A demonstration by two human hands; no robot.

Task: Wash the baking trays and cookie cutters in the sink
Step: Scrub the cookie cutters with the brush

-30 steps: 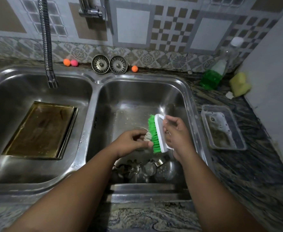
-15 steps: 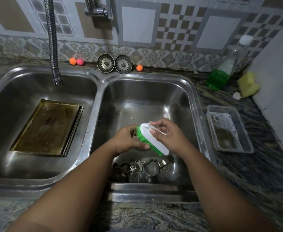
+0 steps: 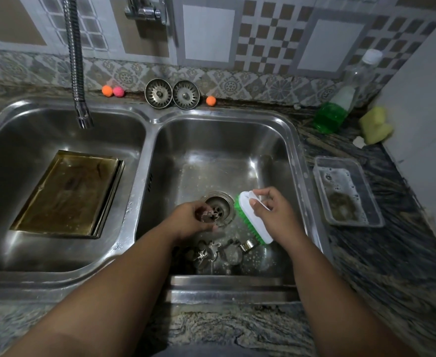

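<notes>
Left hand (image 3: 191, 220) is closed round one small cookie cutter (image 3: 207, 215), pinched at the fingertips. It's held right over the drain (image 3: 222, 204) of the right basin (image 3: 211, 150), likely so rinse and crumbs drop straight down. Right hand (image 3: 276, 215) grips the scrub brush (image 3: 247, 220) by its white handle loop, thumb on top. Bristles tilt down and toward the left hand. Brush is just beside the cutter, apart from it. Reads as lining up a scrub stroke, my guess only.

Just under the left hand, toward the person, sits a pile of other cutters (image 3: 211, 253) on the basin floor, handy for the next pick. Well off to the left of the left hand, in the other basin, are the baking trays (image 3: 67, 194): stacked flat, brownish, look unwashed. Faucet hose (image 3: 83, 117) hangs over that basin, no water visible.

Right of the right hand, on the counter, a clear tub (image 3: 322, 176) holds suds, probably the brush dip. Beyond the tub are the soap bottle (image 3: 335, 112) and a yellow sponge (image 3: 374, 124).

Cutters are in progress, trays not yet done. Risk: the wet cutter slips into the drain opening.
</notes>
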